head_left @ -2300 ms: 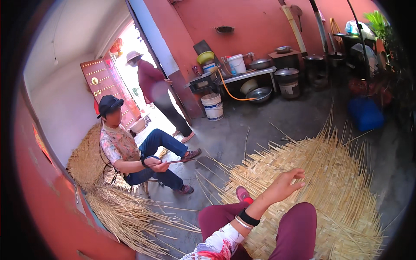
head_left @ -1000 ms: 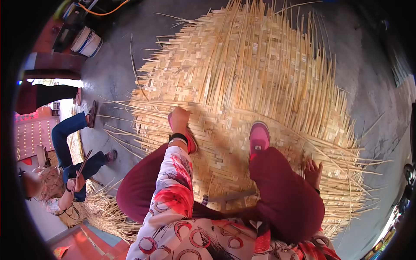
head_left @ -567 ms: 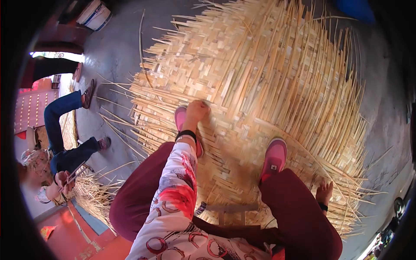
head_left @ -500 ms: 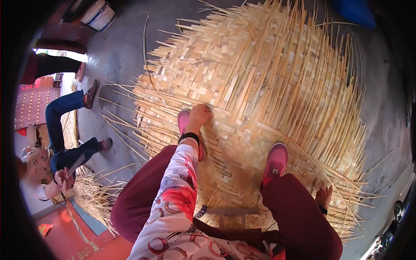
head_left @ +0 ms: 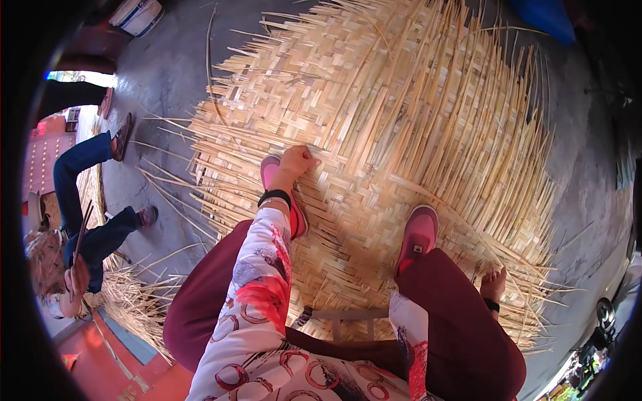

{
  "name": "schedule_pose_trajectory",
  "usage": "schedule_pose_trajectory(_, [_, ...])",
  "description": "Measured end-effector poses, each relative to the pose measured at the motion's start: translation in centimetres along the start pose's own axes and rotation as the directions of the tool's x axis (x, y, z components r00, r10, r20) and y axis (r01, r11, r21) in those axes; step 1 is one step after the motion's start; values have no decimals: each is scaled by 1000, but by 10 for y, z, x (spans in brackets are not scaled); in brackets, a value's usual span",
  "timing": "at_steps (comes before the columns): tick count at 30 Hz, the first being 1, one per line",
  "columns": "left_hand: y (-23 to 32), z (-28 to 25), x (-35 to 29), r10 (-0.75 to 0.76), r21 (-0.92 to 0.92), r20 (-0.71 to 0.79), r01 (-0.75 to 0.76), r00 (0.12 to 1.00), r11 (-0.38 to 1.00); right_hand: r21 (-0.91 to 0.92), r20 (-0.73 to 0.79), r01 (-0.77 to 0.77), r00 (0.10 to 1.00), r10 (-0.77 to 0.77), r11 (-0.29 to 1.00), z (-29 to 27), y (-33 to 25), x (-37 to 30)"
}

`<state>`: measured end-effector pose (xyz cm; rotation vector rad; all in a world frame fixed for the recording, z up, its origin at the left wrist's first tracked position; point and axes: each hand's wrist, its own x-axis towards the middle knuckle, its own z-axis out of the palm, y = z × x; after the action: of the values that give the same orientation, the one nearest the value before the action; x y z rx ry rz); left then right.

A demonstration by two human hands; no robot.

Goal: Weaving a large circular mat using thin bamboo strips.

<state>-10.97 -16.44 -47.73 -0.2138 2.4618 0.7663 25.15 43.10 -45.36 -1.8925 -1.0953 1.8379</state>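
A large mat of woven bamboo strips (head_left: 374,234) lies under my feet, with long loose strips along its far, left and right sides. My left hand (head_left: 297,162) is closed low over the weave, just beyond my left shoe (head_left: 269,170). Whatever is between its fingers is hidden. Beyond my right knee, my right hand (head_left: 493,284) sits with bent fingers among the strip ends at the mat's right edge. Its fingers are drawn together, and I cannot make out what they hold. My right shoe (head_left: 420,234) presses on the weave.
A low stool (head_left: 348,315) is partly visible beneath me. To the left, another person sits in blue jeans (head_left: 83,157), holding a thin dark strip (head_left: 81,234) beside a bundle of strips (head_left: 137,304). A white bucket (head_left: 137,17) stands far left; a blue object (head_left: 545,19) lies far right.
My right hand's fingers have gone from spread to bent. My left hand stays closed at the same part of the weave. The other person's thin strip has swung upright. The whole view has shifted slightly.
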Motion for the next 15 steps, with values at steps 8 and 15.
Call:
schedule_pose_trajectory(8, [6,8,-8,114,203,-17,-108,993,973,13,96,-37,995,36,999,-3,1,0])
schedule_pose_trajectory(15, [7,-2,-9,106,94,26,-108,994,990,47,93,-146,986,141,988,-6,3,5])
